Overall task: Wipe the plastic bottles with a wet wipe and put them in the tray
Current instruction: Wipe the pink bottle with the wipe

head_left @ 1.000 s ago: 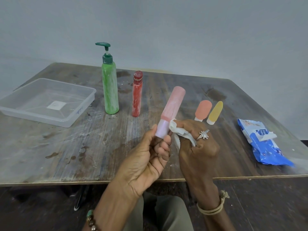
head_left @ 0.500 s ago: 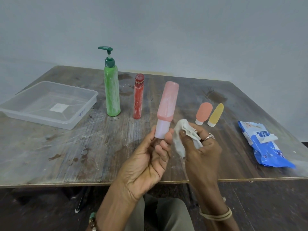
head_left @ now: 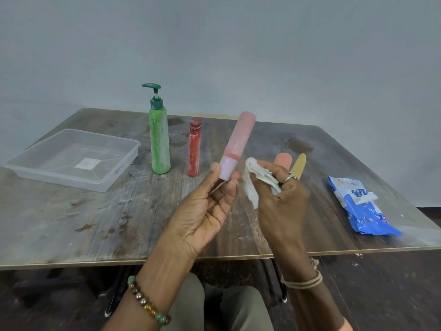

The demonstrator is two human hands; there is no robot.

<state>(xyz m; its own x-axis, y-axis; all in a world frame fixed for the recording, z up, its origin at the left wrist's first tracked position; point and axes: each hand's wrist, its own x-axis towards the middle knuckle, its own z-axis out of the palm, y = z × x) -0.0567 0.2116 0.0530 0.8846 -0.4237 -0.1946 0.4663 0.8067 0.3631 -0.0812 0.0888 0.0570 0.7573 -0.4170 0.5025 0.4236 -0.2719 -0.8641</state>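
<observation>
Above the table (head_left: 71, 223), pink bottle (head_left: 238, 142) looks perhaps dusty.

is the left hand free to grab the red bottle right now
Probably not yet: the left hand grips the pink bottle. The red bottle stands unblocked just beyond it.

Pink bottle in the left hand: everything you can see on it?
The pink bottle is a slim, matte, plastic-looking cylinder: salmon body, darker band, paler lilac end section. It is held above the table, pale end down, top tilted right and slightly blurred. The left hand pinches the pale end between thumb and fingers. The wet wipe, in the right hand, sits close beside it, seemingly not touching.
</observation>
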